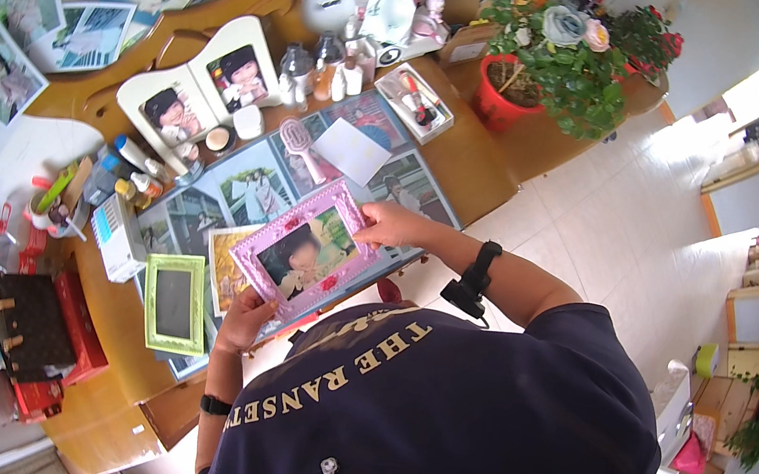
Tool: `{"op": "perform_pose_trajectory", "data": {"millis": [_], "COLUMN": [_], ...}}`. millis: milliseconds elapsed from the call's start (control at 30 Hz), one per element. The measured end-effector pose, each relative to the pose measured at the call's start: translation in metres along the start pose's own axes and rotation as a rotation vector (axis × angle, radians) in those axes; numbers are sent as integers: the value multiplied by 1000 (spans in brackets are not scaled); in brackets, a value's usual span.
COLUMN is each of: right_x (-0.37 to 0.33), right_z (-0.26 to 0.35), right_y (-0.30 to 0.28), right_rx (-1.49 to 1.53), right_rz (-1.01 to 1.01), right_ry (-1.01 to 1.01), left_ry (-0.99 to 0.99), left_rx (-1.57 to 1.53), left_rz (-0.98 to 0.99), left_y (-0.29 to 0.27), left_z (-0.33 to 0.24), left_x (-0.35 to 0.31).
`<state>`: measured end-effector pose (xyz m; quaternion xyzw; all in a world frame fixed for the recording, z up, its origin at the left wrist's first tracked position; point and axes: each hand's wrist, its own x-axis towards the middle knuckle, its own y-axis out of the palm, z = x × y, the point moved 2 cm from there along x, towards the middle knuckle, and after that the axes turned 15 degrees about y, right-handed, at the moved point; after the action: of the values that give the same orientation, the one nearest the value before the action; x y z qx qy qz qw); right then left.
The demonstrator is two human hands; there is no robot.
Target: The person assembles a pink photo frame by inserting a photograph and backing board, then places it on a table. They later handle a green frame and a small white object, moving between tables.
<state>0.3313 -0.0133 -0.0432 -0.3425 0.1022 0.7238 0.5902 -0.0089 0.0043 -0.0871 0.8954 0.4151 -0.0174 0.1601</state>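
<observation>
Between my two hands is a pink picture frame (306,255) with a photo of a person in it, held slightly above the near edge of the dresser top. My left hand (245,318) grips its lower left corner, fingers closed on the rim. At the upper right corner, my right hand (390,226) is closed on the frame's side. A green picture frame (175,303) lies on the dresser beside my left hand, its middle dark grey. Partly covered by the pink frame is a loose yellowish photo (229,256).
Beyond the pink frame lie a pink hairbrush (300,142) and a white card (352,151). A white folding photo stand (237,75), bottles (326,65) and a tray (416,101) stand farther back. A red flowerpot (504,97) is at right, a brown handbag (30,328) at left.
</observation>
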Motion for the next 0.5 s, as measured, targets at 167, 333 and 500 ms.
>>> {"op": "perform_pose_trajectory", "data": {"millis": [167, 333, 500], "right_x": [-12, -44, -69], "right_z": [-19, -48, -81], "right_y": [3, 10, 7], "right_rx": [-41, 5, 143], "right_rz": [-84, -200, -226], "right_ry": [-13, 17, 78], "left_ry": [28, 10, 72], "left_rx": [86, 119, 86], "left_rz": [35, 121, 264], "left_y": [5, 24, 51], "left_z": [-3, 0, 1], "left_x": [3, 12, 14]}}
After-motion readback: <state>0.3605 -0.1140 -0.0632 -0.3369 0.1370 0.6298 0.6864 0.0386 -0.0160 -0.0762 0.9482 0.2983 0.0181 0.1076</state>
